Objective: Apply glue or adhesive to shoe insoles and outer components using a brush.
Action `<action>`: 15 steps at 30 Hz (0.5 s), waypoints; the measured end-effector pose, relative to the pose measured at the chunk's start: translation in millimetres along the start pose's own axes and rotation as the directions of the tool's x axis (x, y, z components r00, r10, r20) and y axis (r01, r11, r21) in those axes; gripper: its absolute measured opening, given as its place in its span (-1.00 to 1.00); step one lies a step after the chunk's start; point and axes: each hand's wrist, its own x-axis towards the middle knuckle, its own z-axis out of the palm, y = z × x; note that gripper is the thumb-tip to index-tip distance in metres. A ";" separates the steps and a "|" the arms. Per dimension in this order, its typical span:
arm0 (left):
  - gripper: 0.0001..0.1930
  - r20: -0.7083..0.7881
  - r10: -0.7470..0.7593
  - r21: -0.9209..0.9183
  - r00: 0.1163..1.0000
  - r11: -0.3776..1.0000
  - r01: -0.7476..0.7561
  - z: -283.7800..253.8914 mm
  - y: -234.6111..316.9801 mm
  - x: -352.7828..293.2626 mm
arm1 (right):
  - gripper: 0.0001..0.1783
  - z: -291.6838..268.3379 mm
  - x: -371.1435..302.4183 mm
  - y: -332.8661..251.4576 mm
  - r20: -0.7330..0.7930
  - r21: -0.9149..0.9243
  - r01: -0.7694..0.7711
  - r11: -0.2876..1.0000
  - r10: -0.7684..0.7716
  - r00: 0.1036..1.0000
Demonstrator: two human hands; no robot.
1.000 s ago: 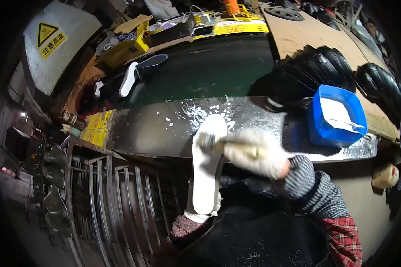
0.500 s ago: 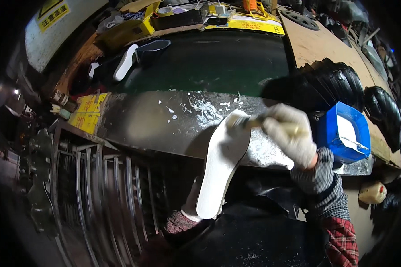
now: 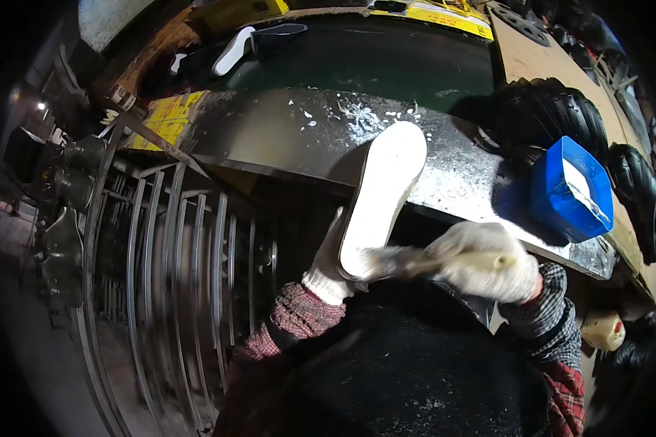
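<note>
1. Right hand [image 3: 487, 264]: gloved, pointing left, fingers closed around the handle of a brush [image 3: 403, 263]; its blurred bristles are at the near end of the white sole [image 3: 386, 186].
2. Left hand [image 3: 327, 256]: gloved, gripping the white sole from beneath; most fingers hidden.
3. White sole: elongated, bright, slanted; far end overlaps the surface [image 3: 270, 135] in view.

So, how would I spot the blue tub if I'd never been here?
Start at the long dark workbench across the middle and follow it to the right, almost to its end. There stands an open tub with angled sides and white stuff inside. Its bright blue colour sets it apart from the shiny black pieces bunched just beyond it.
</note>
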 end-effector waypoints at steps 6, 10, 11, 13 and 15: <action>-0.28 -0.668 0.324 0.054 0.670 0.919 -0.391 62.8 -32.6 24.8 | -0.74 14.3 -0.6 -1.5 -0.061 -0.117 0.066 0.991 -0.074 0.995; -0.10 -0.462 0.120 0.208 0.879 0.978 -0.023 1.9 -7.1 -12.2 | -0.67 -31.5 -1.5 34.8 -0.432 0.204 -0.314 0.927 0.373 0.821; -0.10 -0.459 0.109 0.207 0.882 0.978 -0.013 -2.9 -8.6 -12.1 | -0.68 -54.2 -9.0 54.5 -0.568 0.219 -0.332 0.918 0.396 0.721; -0.14 -0.256 -0.050 0.021 0.965 0.998 0.057 -24.0 -4.2 -18.1 | -0.73 -65.5 4.6 63.1 -0.758 0.044 -0.101 0.994 0.099 0.645; -0.10 -0.184 -0.101 0.002 0.978 0.995 0.103 -35.6 4.7 -25.9 | -0.73 -75.7 29.4 52.8 -0.417 -0.632 -0.029 0.774 -0.308 0.855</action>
